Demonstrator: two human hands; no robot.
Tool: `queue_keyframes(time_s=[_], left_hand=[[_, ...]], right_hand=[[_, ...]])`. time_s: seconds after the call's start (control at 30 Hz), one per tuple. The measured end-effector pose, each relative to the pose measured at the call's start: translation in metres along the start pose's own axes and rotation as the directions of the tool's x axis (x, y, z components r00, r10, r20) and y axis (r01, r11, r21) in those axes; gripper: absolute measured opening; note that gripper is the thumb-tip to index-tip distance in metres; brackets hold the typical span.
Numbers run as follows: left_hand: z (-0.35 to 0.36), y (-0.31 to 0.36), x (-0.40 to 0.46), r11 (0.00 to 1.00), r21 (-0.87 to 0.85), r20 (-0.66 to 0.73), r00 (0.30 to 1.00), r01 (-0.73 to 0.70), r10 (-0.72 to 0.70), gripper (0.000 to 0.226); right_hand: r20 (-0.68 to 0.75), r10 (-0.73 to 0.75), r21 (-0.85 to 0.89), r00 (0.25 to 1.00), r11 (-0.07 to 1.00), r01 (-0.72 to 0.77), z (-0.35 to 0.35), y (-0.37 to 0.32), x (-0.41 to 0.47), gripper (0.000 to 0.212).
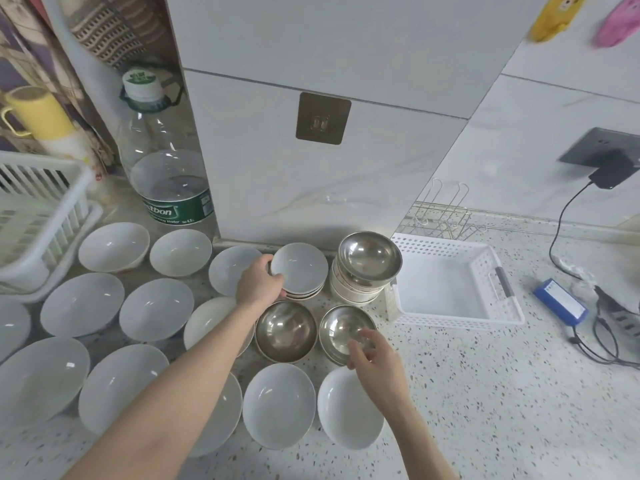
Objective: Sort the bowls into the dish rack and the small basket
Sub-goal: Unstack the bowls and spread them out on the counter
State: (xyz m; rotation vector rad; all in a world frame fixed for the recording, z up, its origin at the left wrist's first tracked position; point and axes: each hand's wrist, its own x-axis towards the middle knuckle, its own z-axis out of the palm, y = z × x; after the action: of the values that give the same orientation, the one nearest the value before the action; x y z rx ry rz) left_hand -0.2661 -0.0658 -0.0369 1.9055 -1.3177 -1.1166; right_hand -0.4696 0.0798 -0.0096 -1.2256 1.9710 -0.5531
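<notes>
Left hand (260, 283) curled round the near-left rim of the top small white dish (300, 268), thumb on its upper edge, fingers under it; dish tilted, sitting on a short stack of dishes (306, 293) toward the table's back edge, against the tiled pillar (311, 188). Right hand (375, 358) over the right-hand steel bowl (341, 332), thumb and fingers pinching its near rim. Second steel bowl (285, 330) just beside it to the left, upright, untouched. Third steel bowl (370, 259) tilted atop a stack of small cream bowls (351, 289) near the back edge, touching the small basket. Small basket (457, 318), white and perforated, holding nothing visible, right of that stack on the speckled table (502, 393). Dish rack (38, 209), white plastic, at the table's left edge; contents not discernible. Large white bowls (83, 304) spread upright in rows across the left and near part of the table, several touching. Clear water bottle (166, 157) at the back, between rack and pillar. Wire rack (443, 216) behind the basket at the back edge. Blue battery pack (561, 301) and black cables (602, 341) near the right edge.
</notes>
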Motion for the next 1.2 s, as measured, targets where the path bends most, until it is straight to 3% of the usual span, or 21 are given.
queue_keyframes(time_s=[0.33,0.47,0.67,0.77,0.83,0.93,1.0,1.2], left_hand=[[-0.016,0.011,-0.003,0.988,0.045,0.008,0.989,-0.146,0.145,0.038],[-0.034,0.016,-0.008,0.979,0.047,-0.011,0.98,-0.2,0.201,0.043],[-0.067,0.002,-0.023,0.982,-0.138,-0.133,0.985,-0.128,0.11,0.045],[-0.083,-0.013,-0.034,0.979,-0.138,-0.179,0.976,-0.149,0.124,0.048],[-0.09,-0.023,-0.041,0.977,-0.179,-0.199,0.977,-0.113,0.076,0.048],[-0.097,-0.038,-0.049,0.921,-0.39,-0.191,0.976,0.024,-0.107,0.041],[-0.1,-0.048,-0.055,0.846,-0.524,-0.154,0.966,0.099,-0.208,0.04],[-0.105,-0.063,-0.067,0.795,-0.59,-0.121,0.958,0.141,-0.259,0.043]], right_hand=[[0.033,0.033,0.017,0.999,0.999,-0.033,0.009,-0.011,0.009,0.026],[0.058,0.051,0.057,0.997,0.997,-0.054,0.018,-0.023,0.02,0.031],[0.101,0.114,0.095,0.988,0.988,-0.124,0.044,-0.055,0.055,0.042],[0.11,0.162,0.134,0.981,0.975,-0.176,0.057,-0.069,0.07,0.031],[0.097,0.181,0.097,0.979,0.977,-0.191,0.064,-0.077,0.08,0.034],[0.055,0.187,0.011,0.981,0.982,-0.188,0.074,-0.082,0.094,0.048],[0.038,0.196,-0.025,0.98,0.98,-0.195,0.079,-0.086,0.1,0.046],[-0.024,0.25,-0.024,0.968,0.968,-0.25,0.086,-0.093,0.104,0.036]])
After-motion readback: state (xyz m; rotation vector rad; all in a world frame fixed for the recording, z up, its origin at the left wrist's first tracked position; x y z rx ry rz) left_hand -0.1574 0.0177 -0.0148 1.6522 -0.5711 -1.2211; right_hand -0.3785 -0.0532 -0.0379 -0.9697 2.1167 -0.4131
